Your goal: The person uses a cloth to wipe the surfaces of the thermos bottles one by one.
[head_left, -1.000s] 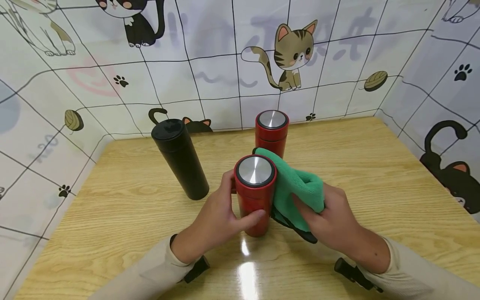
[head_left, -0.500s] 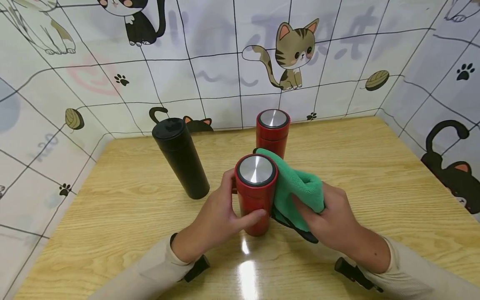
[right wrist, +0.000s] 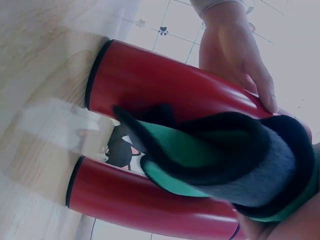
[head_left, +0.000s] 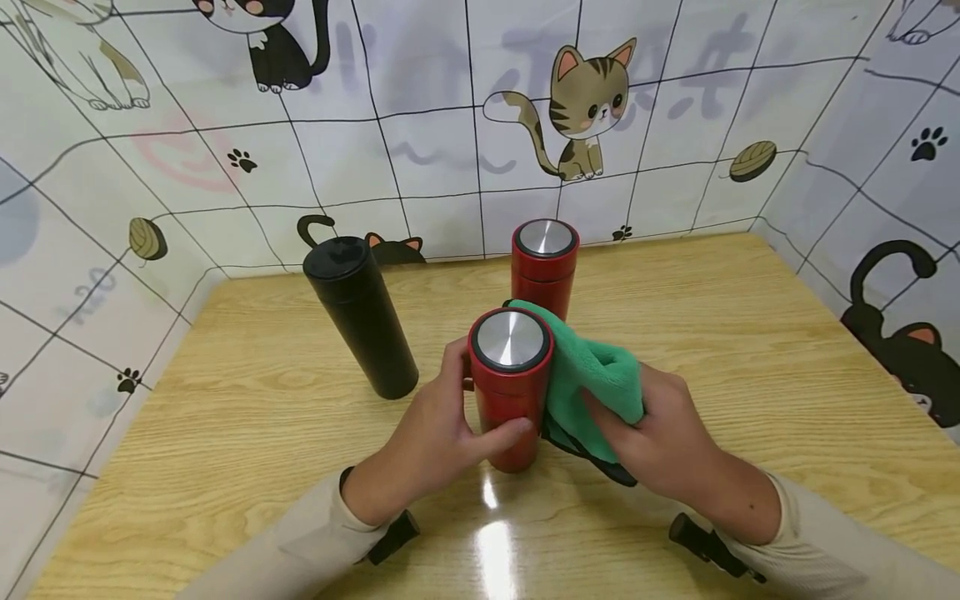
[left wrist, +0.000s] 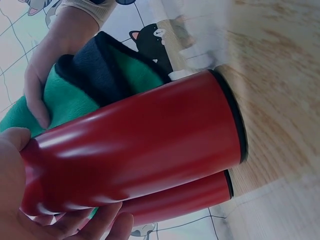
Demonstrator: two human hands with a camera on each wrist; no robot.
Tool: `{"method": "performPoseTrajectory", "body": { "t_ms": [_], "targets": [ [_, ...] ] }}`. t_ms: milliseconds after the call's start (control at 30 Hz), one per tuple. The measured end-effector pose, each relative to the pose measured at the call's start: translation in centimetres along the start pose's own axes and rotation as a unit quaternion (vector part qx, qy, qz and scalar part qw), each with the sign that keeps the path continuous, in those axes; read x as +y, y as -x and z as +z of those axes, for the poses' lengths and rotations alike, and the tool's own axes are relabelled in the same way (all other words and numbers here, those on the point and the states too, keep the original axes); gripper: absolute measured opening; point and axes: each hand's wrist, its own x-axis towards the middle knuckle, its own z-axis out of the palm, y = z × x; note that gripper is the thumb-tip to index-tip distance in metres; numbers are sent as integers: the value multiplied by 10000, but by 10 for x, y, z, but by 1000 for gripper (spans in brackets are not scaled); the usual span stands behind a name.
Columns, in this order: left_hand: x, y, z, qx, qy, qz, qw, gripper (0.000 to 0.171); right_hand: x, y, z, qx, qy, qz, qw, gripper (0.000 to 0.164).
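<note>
A red thermos flask (head_left: 510, 400) with a brushed-metal lid top stands upright near the middle of the table. My left hand (head_left: 442, 425) grips it from the left, thumb across the front and fingers curled behind. In my right hand (head_left: 667, 442) is a folded green cloth (head_left: 592, 375) with dark edging, pressed against the flask's right side. The left wrist view shows the flask's lower body (left wrist: 145, 145) with the cloth (left wrist: 75, 95) lying along it. From the right wrist, the cloth (right wrist: 200, 155) hides part of the flask (right wrist: 165, 80).
Behind the held flask stands a second red flask (head_left: 545, 267), its lower part hidden by the cloth. A black flask (head_left: 363, 321) stands to the left on the wooden table (head_left: 247, 417). A cat-patterned sheet (head_left: 427, 158) encloses the back and sides.
The cloth and my right hand have shifted very slightly, the cloth's top edge sitting a touch lower. My left hand and all the flasks stay put.
</note>
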Motion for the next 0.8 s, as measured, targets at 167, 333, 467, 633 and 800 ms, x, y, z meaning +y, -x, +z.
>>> {"method": "performPoseTrajectory", "body": {
  "t_ms": [167,333,467,633,800],
  "targets": [
    [0,0,0,-27,33,-142,9999,88,1,-1,0,-167,113,109,9997,55],
    [1,-1,-2,-132,54,-246,9996,86,0,0,1,191,-58,-145,9997,57],
    [0,-1,-2,-203,64,-194,9996,84,0,-1,1,-16,-19,-31,10000,57],
    [-1,-2,-3,-236,119,-48,9996,84,0,0,2,-225,130,105,9996,57],
    [-1,-4,-3,-300,168,5,9994,86,-1,2,3,218,7,-107,9997,56]
  ]
}}
